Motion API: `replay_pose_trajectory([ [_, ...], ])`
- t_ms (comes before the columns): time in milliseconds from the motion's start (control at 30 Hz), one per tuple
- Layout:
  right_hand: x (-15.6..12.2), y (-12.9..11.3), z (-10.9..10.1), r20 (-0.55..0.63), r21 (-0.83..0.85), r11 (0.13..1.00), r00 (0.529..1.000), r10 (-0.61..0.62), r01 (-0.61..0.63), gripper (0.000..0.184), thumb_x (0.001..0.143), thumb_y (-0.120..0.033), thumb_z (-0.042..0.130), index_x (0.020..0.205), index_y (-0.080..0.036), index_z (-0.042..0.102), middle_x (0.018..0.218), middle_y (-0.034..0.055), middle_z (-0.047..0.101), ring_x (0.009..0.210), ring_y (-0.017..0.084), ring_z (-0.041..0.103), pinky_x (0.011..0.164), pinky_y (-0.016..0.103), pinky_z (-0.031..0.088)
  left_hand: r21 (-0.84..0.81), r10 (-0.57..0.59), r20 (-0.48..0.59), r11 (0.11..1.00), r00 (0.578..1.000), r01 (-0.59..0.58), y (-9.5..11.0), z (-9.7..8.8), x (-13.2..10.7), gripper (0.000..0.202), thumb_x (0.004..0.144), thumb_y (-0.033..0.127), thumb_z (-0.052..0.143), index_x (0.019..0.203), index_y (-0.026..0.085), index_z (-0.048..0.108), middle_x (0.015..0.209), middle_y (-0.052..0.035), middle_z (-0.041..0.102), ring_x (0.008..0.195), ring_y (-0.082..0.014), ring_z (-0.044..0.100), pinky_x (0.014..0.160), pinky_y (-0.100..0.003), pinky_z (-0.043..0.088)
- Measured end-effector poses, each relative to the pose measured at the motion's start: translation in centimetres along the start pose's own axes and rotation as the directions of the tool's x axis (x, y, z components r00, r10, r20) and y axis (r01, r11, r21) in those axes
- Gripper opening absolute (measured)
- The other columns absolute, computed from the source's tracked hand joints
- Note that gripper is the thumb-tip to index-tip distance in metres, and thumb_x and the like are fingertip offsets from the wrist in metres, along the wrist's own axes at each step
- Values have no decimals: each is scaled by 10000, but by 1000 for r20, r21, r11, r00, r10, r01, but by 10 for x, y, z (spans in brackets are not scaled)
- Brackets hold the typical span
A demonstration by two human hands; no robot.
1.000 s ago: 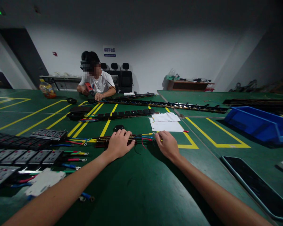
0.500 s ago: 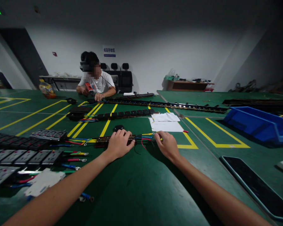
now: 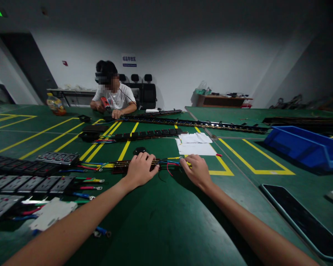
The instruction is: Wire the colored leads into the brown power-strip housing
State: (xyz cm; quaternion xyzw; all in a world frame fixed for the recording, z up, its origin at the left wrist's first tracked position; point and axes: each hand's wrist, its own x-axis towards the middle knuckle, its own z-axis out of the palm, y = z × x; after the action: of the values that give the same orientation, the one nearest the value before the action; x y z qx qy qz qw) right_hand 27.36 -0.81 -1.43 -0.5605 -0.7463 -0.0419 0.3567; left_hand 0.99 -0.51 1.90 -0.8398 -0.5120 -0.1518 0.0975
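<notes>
My left hand [image 3: 141,170] is wrapped over a dark strip [image 3: 120,166] with brass-coloured bars running along it, pressing it to the table. Yellow, blue and red wires [image 3: 169,162] come out of the strip's right end. At their far ends my right hand [image 3: 197,170] rests with fingers curled and the thumb against the wire tips; part of the wires is hidden behind the thumb. A small black round piece [image 3: 139,150] sits just behind my left hand. More wires with ring terminals [image 3: 100,169] lie at the strip's left.
Socket strips [image 3: 30,184] with wire ends lie at left, beside a white plate [image 3: 53,214]. White paper [image 3: 197,144] is behind my right hand. A blue bin [image 3: 302,149] and a phone [image 3: 299,218] are at right. Across the table a co-worker [image 3: 115,96] holds a red power drill [image 3: 105,104].
My right thumb has shifted slightly left, onto the wire ends. My left hand stays on the strip, and the co-worker is almost unchanged.
</notes>
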Motion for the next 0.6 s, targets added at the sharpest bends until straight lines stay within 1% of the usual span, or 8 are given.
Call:
replay_pose_trajectory([
  [67,0,0,1,41,-23,1000,999,-3,4,434,1046,-464,463,758,-224,681,856,66,701,887,226,607,757,330,345,0,-1,0,1000,1000,1,0,0,0,364,999,487,495,1167,197,637,1123,-106,660,1042,-287,598,843,-413,459],
  [167,0,-1,1,48,11,1000,999,-3,2,382,1044,-447,457,841,-222,689,865,60,716,877,224,620,767,330,354,-6,-4,2,1000,1000,4,0,1,0,361,1000,488,493,1165,198,634,1119,-104,662,1040,-285,598,849,-414,461],
  [233,1,0,1,26,63,998,999,29,-31,354,1034,-444,460,881,-218,685,857,57,721,841,220,630,766,330,372,-10,-7,4,1000,1000,7,0,0,1,365,1002,491,491,1167,198,632,1121,-105,662,1034,-282,598,848,-412,462],
  [367,3,1,-2,2,246,962,993,120,-116,349,1004,-471,480,856,-217,669,799,45,718,748,214,642,721,324,420,-22,-1,4,1000,1000,2,-1,1,0,369,1004,497,485,1165,199,632,1124,-103,663,1028,-276,597,845,-410,462],
  [467,4,-1,-5,-50,343,937,995,85,-63,304,988,-455,509,905,-212,672,858,51,733,801,216,660,765,326,456,-22,4,0,1000,1000,-4,-1,1,0,366,1005,495,485,1162,200,634,1125,-102,663,1035,-275,596,851,-408,458],
  [533,3,-2,-6,-90,327,945,995,47,-15,279,991,-435,517,947,-209,675,893,58,732,841,218,655,800,330,456,-12,2,2,1000,1000,-2,-1,2,0,367,1002,496,490,1162,200,636,1128,-107,663,1043,-279,595,849,-406,454],
  [600,2,-2,-5,-85,262,965,996,20,3,302,1014,-431,491,911,-212,673,866,60,718,836,220,638,790,330,436,0,1,3,1000,1000,-1,-1,2,0,366,998,496,495,1159,201,639,1128,-110,664,1052,-284,594,853,-406,451],
])
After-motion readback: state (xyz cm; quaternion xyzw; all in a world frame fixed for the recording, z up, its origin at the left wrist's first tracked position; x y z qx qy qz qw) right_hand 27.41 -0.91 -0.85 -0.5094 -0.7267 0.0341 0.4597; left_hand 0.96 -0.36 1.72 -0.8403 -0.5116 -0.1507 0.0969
